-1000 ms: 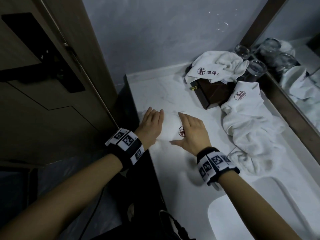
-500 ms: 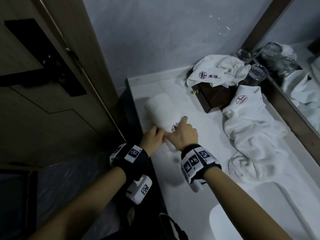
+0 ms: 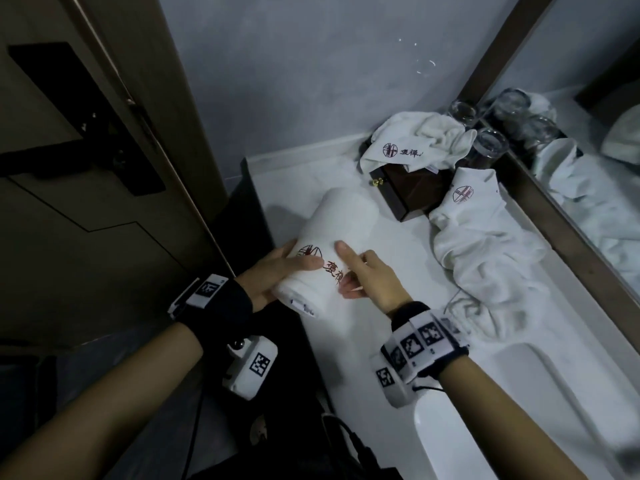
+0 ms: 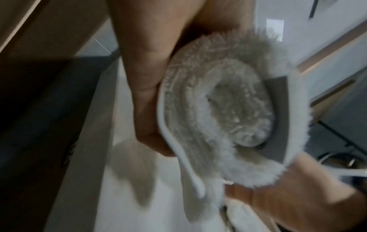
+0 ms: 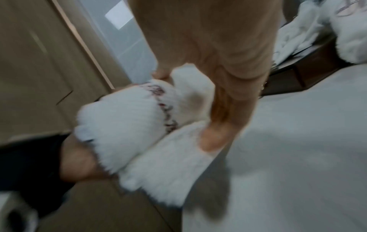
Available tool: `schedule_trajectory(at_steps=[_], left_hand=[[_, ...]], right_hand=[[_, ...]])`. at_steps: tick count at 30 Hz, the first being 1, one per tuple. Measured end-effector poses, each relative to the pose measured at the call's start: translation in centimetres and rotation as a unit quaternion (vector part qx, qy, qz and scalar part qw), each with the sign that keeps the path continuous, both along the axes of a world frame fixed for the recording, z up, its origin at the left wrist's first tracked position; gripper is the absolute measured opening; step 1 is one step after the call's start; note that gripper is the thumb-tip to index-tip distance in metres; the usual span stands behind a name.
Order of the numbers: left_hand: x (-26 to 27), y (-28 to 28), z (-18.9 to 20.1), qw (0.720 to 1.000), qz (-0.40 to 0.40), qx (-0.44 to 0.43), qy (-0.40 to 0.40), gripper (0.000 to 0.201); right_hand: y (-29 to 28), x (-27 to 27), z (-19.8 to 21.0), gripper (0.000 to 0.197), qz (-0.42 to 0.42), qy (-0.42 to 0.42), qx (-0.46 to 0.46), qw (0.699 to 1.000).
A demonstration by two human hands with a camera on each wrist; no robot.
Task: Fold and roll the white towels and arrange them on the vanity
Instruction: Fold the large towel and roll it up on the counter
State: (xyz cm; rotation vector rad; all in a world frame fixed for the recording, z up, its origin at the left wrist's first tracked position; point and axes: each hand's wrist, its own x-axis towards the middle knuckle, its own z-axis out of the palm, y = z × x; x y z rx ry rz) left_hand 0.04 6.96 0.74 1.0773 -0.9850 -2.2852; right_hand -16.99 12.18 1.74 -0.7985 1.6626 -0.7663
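Rolled towel (image 3: 332, 251), pointing toward twelve o'clock on the vanity (image 3: 398, 341), is gripped by the left hand (image 3: 277, 271) while its loose flap is pinched by the right hand (image 3: 367, 278), seemingly so the roll is kept tight.

Grey wall (image 3: 311, 71), wooden door (image 3: 86, 140) (dim light).

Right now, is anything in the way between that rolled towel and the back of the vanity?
Nothing visible. Both hands hold the rolled towel; the counter behind it is bare. The dark box and loose towels sit off to the right.
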Motion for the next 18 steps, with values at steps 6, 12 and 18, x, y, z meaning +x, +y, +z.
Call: schedule_trajectory(at_steps=[6,12,18], left_hand=[[2.9,0.1,3.1,0.980,-0.119,-0.018,0.161,0.054],[6.3,-3.7,3.3,0.992,-0.119,-0.023,0.044,0.045],[6.0,-8.8,2.1,0.999,-0.030,0.016,-0.006,0.038]], right_hand=[[-1.5,1.5,2.7,0.124,-0.004,-0.299,-0.065,0.952],[-3.9,2.2,3.0,0.073,-0.076,-0.301,-0.050,0.949],[-9.0,2.7,1.7,0.079,-0.222,-0.230,0.025,0.947]])
